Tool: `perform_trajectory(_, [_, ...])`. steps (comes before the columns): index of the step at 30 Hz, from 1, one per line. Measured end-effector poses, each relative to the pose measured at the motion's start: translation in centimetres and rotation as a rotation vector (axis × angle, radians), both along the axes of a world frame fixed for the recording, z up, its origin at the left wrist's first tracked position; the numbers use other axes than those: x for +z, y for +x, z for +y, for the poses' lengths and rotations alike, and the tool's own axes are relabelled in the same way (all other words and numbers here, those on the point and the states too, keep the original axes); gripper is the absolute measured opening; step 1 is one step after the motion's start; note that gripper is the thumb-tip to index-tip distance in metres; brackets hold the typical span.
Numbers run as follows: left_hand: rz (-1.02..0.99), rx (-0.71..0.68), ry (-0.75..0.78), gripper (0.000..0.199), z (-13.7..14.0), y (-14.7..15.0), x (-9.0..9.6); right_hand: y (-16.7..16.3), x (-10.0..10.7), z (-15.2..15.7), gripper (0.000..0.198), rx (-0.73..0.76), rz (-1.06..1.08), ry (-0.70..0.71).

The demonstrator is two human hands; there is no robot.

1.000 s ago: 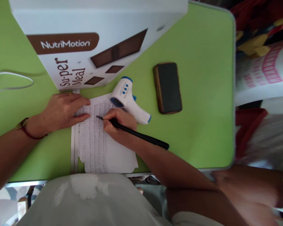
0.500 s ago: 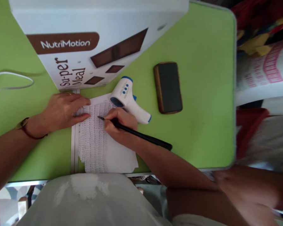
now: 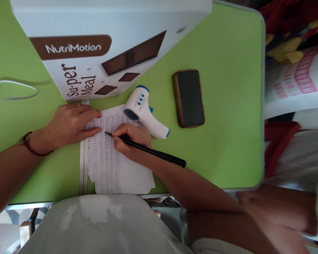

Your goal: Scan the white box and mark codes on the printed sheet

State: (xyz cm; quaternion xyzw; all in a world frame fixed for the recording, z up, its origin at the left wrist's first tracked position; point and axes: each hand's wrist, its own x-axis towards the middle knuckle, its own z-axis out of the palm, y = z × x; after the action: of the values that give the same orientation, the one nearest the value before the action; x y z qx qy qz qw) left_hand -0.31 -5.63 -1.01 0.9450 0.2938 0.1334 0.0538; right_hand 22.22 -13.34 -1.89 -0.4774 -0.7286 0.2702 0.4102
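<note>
In my right hand [image 3: 131, 137] I grip a black pen [image 3: 159, 152], its tip on a sheet of paper [image 3: 135, 176] covered with rows of small handwriting. The paper's right part is blank. My left hand [image 3: 74, 123] lies flat at the paper's upper left edge, thumb and fingers apart, holding nothing. A white and blue infrared thermometer [image 3: 145, 114] rests on the paper's top right edge, just beyond my right hand. Other sheets show beneath the top one.
A large white NutriMotion box [image 3: 76, 24] stands at the back of the green table [image 3: 228, 141]. Right of the thermometer lies a dark phone in a brown case [image 3: 189, 98]. A white cable [image 3: 21, 84] curves at the left. Another person's bare limb [image 3: 278, 211] shows at the lower right.
My right hand has slid a little to the left with the pen, whose tip is now closer to my left thumb. My left hand and the other things stay put.
</note>
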Motion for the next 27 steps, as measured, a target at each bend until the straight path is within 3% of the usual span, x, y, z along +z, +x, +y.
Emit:
perform_trajectory(18, [0.013, -0.003, -0.010, 0.040, 0.00, 0.06, 0.13, 0.06, -0.06, 0.00, 0.016, -0.016, 0.006, 0.016])
perform_trajectory(27, [0.041, 0.017, -0.031, 0.038, -0.01, 0.07, 0.23, 0.26, 0.04, -0.07, 0.015, -0.014, 0.010, -0.055])
